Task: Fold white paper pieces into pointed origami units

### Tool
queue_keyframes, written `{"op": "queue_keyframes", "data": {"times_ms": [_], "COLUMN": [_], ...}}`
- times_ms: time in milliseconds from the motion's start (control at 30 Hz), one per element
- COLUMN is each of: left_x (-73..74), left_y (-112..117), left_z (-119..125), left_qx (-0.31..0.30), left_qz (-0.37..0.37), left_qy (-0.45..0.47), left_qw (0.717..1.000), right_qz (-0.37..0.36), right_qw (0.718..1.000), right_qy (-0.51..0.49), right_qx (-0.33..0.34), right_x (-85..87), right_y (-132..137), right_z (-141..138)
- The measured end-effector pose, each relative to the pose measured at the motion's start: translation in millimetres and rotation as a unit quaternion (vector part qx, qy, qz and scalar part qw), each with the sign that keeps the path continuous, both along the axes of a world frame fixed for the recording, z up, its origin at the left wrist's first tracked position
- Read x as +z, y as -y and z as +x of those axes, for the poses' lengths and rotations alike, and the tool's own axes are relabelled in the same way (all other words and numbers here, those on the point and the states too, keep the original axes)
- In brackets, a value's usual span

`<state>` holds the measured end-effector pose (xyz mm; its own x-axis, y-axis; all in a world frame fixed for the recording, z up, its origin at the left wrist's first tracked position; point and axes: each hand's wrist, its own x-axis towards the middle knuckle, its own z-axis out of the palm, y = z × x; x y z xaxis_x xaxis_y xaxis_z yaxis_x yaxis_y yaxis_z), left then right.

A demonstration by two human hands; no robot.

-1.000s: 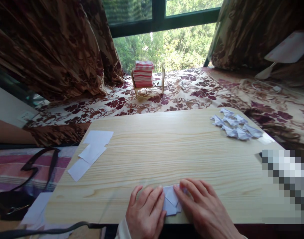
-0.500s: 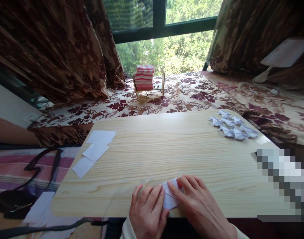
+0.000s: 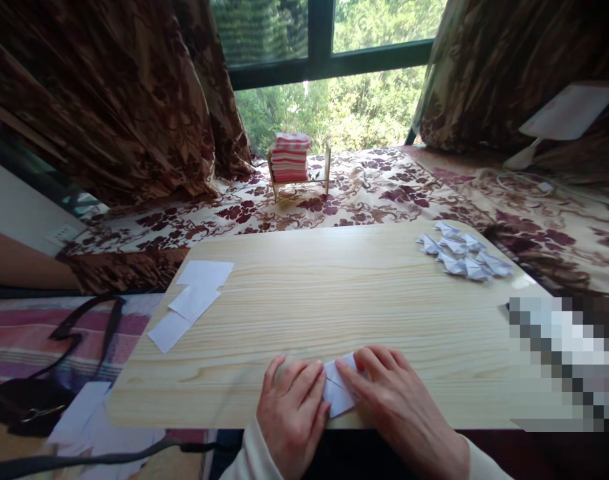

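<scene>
A small folded white paper piece (image 3: 338, 393) lies at the near edge of the light wooden table (image 3: 334, 300). My left hand (image 3: 292, 417) rests flat on its left side, fingers stretched and pressing down. On the paper's right side, the fingers of my right hand (image 3: 399, 410) lie extended, fingertips pressing it to the table. Both hands touch the paper; most of it is covered.
Several flat white paper sheets (image 3: 192, 303) lie at the table's left edge. A pile of several folded paper pieces (image 3: 462, 257) sits at the far right. Beyond are a flowered cloth, a small wooden rack with striped fabric (image 3: 290, 158), and curtains. A black strap (image 3: 79, 327) lies left.
Both hands stay on the paper; my right fingers have slid slightly left over it, and the view has shifted a little.
</scene>
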<state>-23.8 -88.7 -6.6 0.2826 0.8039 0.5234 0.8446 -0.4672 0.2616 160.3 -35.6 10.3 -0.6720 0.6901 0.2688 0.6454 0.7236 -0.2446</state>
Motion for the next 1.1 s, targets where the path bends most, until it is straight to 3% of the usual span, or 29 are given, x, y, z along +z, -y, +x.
{"op": "queue_keyframes", "data": {"times_ms": [333, 433, 700, 1100], "left_x": [-0.3, -3.6, -7.6, -9.8], "left_y": [-6, -5, -5, -5], "left_z": [-2, 0, 4, 3], "left_qx": [-0.010, -0.003, 0.016, 0.016], "left_qz": [0.004, 0.014, 0.022, 0.022], "left_qy": [0.006, 0.026, 0.040, 0.061], "left_qw": [1.000, 1.000, 0.999, 0.998], "right_qz": [0.010, -0.020, -0.122, -0.150], "right_qw": [1.000, 1.000, 0.992, 0.985], "right_qy": [0.007, -0.013, 0.023, 0.084], "right_qx": [0.002, -0.020, -0.017, -0.023], "right_x": [6.0, 11.4, 21.7, 28.7], "right_y": [-34, -45, -48, -48], "right_z": [30, 35, 10, 1]}}
